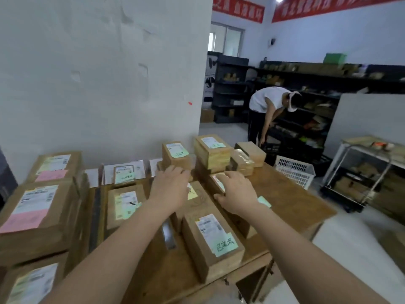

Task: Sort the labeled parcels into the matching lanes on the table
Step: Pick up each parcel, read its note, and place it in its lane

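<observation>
We hold our left hand (169,187) with relaxed fingers over a yellow-labelled parcel (198,204) in the middle of the desk (285,194); our right hand (236,194) grips the neighbouring parcel (213,183).

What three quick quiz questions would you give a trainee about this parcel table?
1. True or false: the white basket stands at the left end of the table.
2. Multiple choice: what colour is the handwritten note on the nearest parcel? A pink, B green, C red.
3. Short answer: on which side of the view are the pink-labelled parcels stacked?

Key: 1 false, it stands by the right end. 2 B. 3 left.
</observation>
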Tool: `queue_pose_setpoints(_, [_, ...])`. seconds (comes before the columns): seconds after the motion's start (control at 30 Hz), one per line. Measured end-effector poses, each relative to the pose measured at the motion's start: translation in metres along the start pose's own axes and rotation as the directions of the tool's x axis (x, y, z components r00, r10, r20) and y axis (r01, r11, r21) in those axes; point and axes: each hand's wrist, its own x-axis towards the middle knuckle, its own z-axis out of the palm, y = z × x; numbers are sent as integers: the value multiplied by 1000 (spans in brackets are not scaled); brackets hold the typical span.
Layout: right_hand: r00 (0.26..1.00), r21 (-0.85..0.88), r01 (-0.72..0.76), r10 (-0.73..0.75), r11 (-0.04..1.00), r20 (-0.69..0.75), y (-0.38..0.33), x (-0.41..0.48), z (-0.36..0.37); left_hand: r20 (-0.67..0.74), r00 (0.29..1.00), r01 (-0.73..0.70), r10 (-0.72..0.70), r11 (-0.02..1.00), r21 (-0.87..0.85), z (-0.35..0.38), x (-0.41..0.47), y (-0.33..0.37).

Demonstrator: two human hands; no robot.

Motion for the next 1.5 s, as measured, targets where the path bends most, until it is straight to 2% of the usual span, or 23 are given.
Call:
queue_pose_setpoints(0.13, [1000,-43,-31,31,999,2,56,-21,-9,-14,1000,-25,24,999,-35,6,8,59])
queue_pose_setpoints(0.27, [998,-69,-65,66,995,14,105,-36,-13,-16,996,-86,86,996,1,18,21,106])
queue_pose_setpoints(0.63, [988,-58,-151,153,987,26,203,-27,-13,20,985,-170,170,985,7,46,82,192])
queue_pose_setpoints(0.87, [987,-67,-144,148,987,60,265,23,3,40,979,-201,200,980,2,87,152,229])
queue_pose_setpoints(1.2, [984,-36,-123,126,992,128,334,130,39,103,986,-133,133,991,-8,155,263,250])
queue_pose_setpoints(1.5, [971,-34,-64,70,997,228,378,214,75,228,973,-56,42,997,56,208,331,245])
